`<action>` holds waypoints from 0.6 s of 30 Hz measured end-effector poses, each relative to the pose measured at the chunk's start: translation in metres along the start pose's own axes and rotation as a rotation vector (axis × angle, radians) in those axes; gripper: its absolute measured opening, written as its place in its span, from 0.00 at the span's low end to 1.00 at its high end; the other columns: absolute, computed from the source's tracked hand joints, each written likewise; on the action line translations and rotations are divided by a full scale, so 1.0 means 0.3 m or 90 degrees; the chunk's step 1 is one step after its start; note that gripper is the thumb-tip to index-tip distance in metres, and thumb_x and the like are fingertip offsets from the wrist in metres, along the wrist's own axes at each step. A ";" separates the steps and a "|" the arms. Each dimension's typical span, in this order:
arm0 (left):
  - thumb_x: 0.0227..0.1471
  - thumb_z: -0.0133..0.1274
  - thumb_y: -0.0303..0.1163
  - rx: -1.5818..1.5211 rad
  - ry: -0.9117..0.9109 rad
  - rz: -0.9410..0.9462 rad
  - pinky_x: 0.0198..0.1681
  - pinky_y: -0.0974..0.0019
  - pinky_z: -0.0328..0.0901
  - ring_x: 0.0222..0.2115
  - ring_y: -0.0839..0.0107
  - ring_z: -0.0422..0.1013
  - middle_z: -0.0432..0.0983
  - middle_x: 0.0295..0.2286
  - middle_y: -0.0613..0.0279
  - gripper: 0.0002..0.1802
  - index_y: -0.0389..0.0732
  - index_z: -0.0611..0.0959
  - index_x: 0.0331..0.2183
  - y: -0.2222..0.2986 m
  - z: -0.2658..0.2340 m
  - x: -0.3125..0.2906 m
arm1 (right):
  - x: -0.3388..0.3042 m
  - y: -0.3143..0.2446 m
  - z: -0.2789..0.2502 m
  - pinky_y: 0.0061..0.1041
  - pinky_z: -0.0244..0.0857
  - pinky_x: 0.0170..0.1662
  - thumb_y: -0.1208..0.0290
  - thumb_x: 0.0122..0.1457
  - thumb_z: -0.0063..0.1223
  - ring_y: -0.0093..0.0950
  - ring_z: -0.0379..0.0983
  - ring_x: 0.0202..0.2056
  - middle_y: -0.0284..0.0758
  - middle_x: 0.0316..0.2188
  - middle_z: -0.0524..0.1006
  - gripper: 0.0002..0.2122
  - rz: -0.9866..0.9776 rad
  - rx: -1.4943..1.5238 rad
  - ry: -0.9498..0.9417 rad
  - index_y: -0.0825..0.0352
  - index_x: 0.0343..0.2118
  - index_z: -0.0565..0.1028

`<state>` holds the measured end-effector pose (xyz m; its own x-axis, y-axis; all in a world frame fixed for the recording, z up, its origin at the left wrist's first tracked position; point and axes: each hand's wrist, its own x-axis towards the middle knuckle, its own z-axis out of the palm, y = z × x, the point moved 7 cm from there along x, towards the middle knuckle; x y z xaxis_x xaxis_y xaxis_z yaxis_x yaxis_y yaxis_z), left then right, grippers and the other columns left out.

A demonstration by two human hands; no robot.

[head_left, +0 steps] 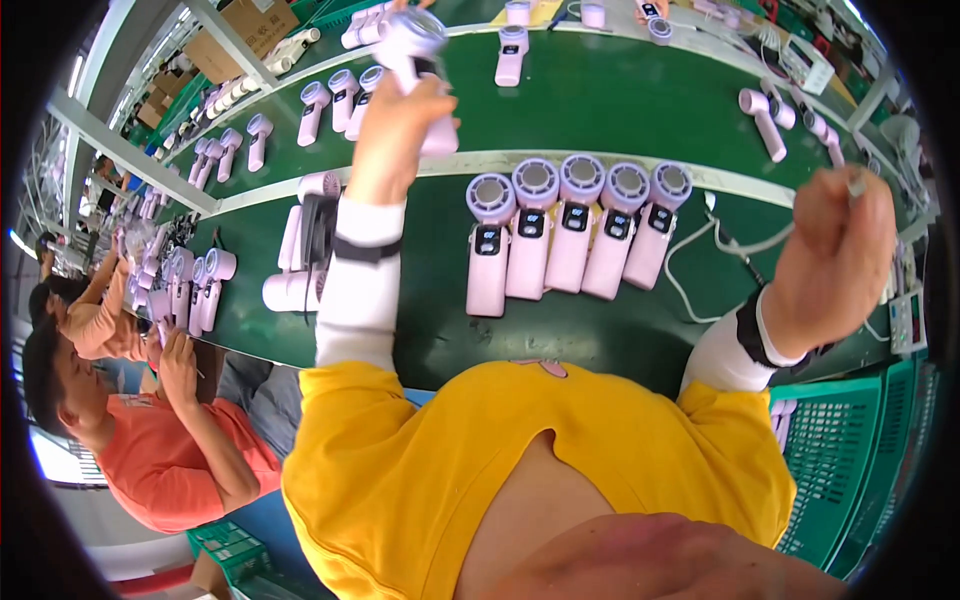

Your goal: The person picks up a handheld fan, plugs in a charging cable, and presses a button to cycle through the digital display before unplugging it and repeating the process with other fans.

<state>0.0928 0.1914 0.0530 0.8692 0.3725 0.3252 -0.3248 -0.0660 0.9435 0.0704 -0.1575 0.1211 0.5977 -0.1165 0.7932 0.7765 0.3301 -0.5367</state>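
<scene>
My left hand [405, 125] is closed round the handle of a pink handheld fan [412, 42], lifted over the far side of the bench and slightly blurred. Out to the right, my right hand [835, 260] is raised with its fingers pinched together. A small pale tip shows at its fingertips, too small to name. Between my arms, several pink handheld fans [570, 245] lie side by side in a fanned row, round heads away from me and small dark displays lit. A white cable [680, 270] lies on the green bench between this row and my right hand.
Dark fan parts and pink fans [290, 290] lie beside my left forearm. More fans [312, 112] stand beyond the pale rail [740, 180]. A co-worker in an orange shirt [165, 460] sits at left, handling a fan. Green crates [830, 450] stand at lower right.
</scene>
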 end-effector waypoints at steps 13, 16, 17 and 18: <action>0.30 0.54 0.30 0.654 -0.081 -0.123 0.31 0.60 0.64 0.26 0.51 0.70 0.70 0.24 0.42 0.28 0.25 0.65 0.36 -0.608 -0.105 0.482 | 0.016 -0.013 -0.055 0.18 0.38 0.18 0.66 0.57 0.32 0.16 0.45 0.14 0.30 0.14 0.57 0.14 -0.018 0.043 -0.028 0.75 0.30 0.64; 0.32 0.53 0.28 0.574 0.104 0.116 0.28 0.59 0.63 0.24 0.50 0.69 0.70 0.22 0.43 0.17 0.26 0.70 0.26 -0.396 -0.102 0.344 | 0.031 0.007 -0.035 0.18 0.38 0.18 0.66 0.57 0.31 0.16 0.45 0.13 0.30 0.14 0.57 0.14 0.001 0.025 -0.067 0.75 0.29 0.64; 0.33 0.52 0.27 0.540 0.127 0.127 0.26 0.58 0.61 0.22 0.51 0.67 0.68 0.20 0.44 0.13 0.28 0.70 0.22 -0.344 -0.092 0.271 | 0.037 0.017 -0.026 0.18 0.38 0.18 0.66 0.57 0.31 0.16 0.45 0.13 0.30 0.13 0.57 0.14 0.008 0.015 -0.087 0.75 0.29 0.64; 0.34 0.51 0.27 0.508 0.151 0.134 0.24 0.57 0.60 0.20 0.52 0.65 0.67 0.19 0.45 0.10 0.29 0.70 0.18 -0.288 -0.077 0.175 | 0.041 0.032 -0.026 0.18 0.38 0.18 0.66 0.57 0.31 0.16 0.45 0.13 0.30 0.13 0.57 0.14 0.022 0.016 -0.085 0.75 0.29 0.64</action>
<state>0.1580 0.2379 -0.0130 0.6901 0.4572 0.5611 -0.0346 -0.7536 0.6565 0.0867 -0.1630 0.1235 0.5908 0.0211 0.8065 0.7495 0.3558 -0.5583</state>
